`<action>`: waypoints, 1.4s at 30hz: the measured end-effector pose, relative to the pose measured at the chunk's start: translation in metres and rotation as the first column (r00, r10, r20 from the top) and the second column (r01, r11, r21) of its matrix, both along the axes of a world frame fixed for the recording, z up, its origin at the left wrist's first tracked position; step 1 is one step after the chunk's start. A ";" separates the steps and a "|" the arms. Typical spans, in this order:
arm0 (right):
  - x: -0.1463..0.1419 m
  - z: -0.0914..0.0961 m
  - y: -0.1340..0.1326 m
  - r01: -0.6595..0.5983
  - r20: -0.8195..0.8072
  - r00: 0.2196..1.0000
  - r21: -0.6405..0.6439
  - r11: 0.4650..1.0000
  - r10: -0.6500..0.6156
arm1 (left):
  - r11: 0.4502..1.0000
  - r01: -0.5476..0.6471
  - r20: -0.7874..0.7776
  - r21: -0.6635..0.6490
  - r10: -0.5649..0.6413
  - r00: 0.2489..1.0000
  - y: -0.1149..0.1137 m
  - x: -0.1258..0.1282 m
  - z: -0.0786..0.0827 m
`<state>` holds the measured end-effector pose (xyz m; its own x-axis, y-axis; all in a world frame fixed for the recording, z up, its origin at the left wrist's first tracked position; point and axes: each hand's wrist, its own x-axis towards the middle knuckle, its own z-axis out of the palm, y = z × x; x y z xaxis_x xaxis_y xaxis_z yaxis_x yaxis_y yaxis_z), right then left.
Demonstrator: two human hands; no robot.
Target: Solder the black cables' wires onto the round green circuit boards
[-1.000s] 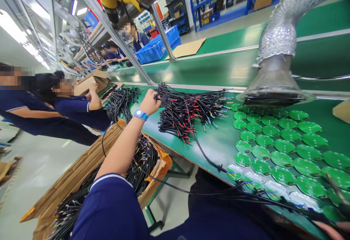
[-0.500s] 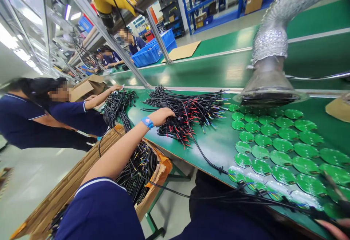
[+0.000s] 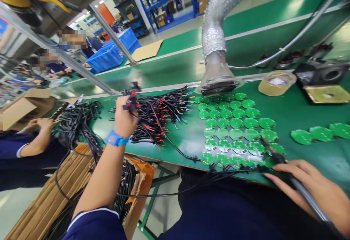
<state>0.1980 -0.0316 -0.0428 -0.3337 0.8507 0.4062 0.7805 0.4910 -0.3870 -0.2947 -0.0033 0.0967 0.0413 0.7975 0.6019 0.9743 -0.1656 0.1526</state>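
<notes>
My left hand, with a blue wristband, is closed on a black and red wire lead lifted above the pile of wire leads on the green bench. My right hand rests at the bench's near edge, fingers closed around a soldering iron whose tip points toward the round green circuit boards laid in rows. Black cables trail from the boards across my lap.
A silver fume duct hangs over the boards. A tape roll and a black stand sit at the back right, three loose boards further right. A cardboard box of cables stands left. Co-workers sit along the line.
My left hand has left the pile and risen with a wire lead in it. The view has swung right, bringing my right hand and the iron into sight.
</notes>
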 end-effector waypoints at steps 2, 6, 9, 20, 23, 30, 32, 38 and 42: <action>0.004 0.002 0.002 -0.090 0.052 0.995 -0.013 0.996 0.091 | 0.974 0.148 -0.122 -0.170 -0.170 0.978 0.013 0.058 -0.015; 0.005 0.001 0.002 -0.045 0.037 0.998 -0.016 0.999 0.046 | 0.780 0.255 -0.301 -0.572 -0.489 0.819 0.045 0.149 -0.056; 0.003 -0.005 -0.003 -0.004 0.004 1.000 -0.028 1.000 0.004 | 0.736 0.294 -0.226 -0.610 -0.517 0.826 0.055 0.167 -0.075; -0.009 0.000 -0.010 0.152 -0.118 0.981 -0.034 0.988 -0.155 | 0.614 0.587 -0.114 -0.528 -0.736 0.667 0.044 0.210 -0.088; -0.012 0.002 -0.011 0.147 -0.136 0.979 -0.031 0.989 -0.150 | 0.575 0.584 -0.129 -0.573 -0.767 0.628 0.047 0.208 -0.087; -0.016 -0.002 -0.014 0.177 -0.094 0.981 0.061 0.982 -0.170 | 0.526 0.620 -0.122 -0.582 -0.810 0.573 0.047 0.195 -0.085; -0.017 -0.002 -0.015 0.177 -0.092 0.981 0.075 0.981 -0.170 | 0.529 0.645 -0.029 -0.551 -0.785 0.619 0.043 0.193 -0.078; -0.016 -0.001 -0.016 0.186 -0.078 0.981 0.082 0.979 -0.180 | 0.722 0.571 0.143 -0.391 -0.566 0.812 -0.009 0.189 -0.033; -0.011 0.002 -0.015 0.174 -0.055 0.984 0.074 0.982 -0.170 | 0.761 0.363 0.129 -0.538 -0.351 0.927 -0.048 0.197 -0.050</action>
<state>0.1870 -0.0464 -0.0406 -0.1634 0.8589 0.4854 0.8373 0.3809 -0.3921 -0.0980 -0.0512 0.0472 0.3825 0.9207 0.0777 0.8572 -0.3850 0.3421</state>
